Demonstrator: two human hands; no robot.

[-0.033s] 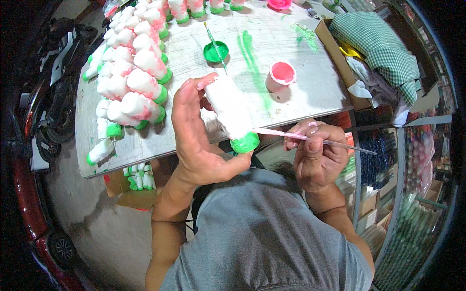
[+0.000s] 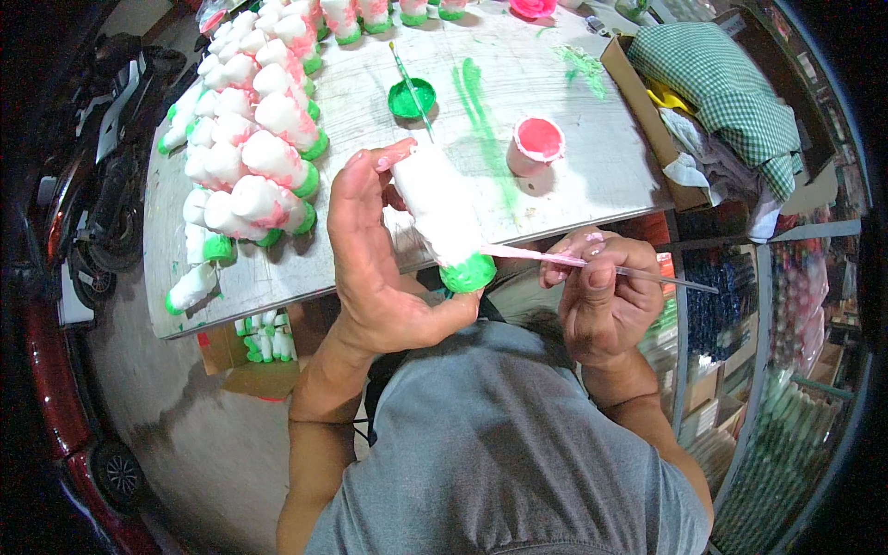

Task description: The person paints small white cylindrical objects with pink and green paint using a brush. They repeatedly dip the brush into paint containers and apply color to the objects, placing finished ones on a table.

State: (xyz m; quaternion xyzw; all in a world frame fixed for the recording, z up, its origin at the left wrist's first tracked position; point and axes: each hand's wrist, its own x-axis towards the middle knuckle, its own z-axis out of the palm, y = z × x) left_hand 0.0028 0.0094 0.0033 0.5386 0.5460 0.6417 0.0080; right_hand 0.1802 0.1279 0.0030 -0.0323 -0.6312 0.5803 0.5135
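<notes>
The left grip [image 2: 370,273] reaches up from the lower edge, wrist bent a little, palm turned toward the right grip [image 2: 606,296]. Its fingers stretch upward and its thumb lies across below, grasping one white piece [image 2: 437,199] end to end: fingertips by the white end, thumb at the green end. The piece is tilted, green end lower and to the right, held over the near edge of the surface [image 2: 601,180]. The right grip is curled, thumb and fingers pinching one pink-coated brush [image 2: 532,252]; the clear handle sticks out to its right, the tip points left and meets the piece's outline just above the green. Pink paint marks the fingers.

Counted: two brushes, the held one and a second brush [image 2: 398,60] resting in a single green paint dish [image 2: 396,100] beyond the left grip. One pink paint cup [image 2: 525,165] stands beyond and between the grips, nearer the right. Left of the left grip sits a cluster of painted pieces [image 2: 268,153], overlapping too much to count. There are two cardboard boxes: an open box [image 2: 264,381] below left of the left grip, holding more pieces, and a cloth-filled box [image 2: 647,120] beyond and right of the right grip.
</notes>
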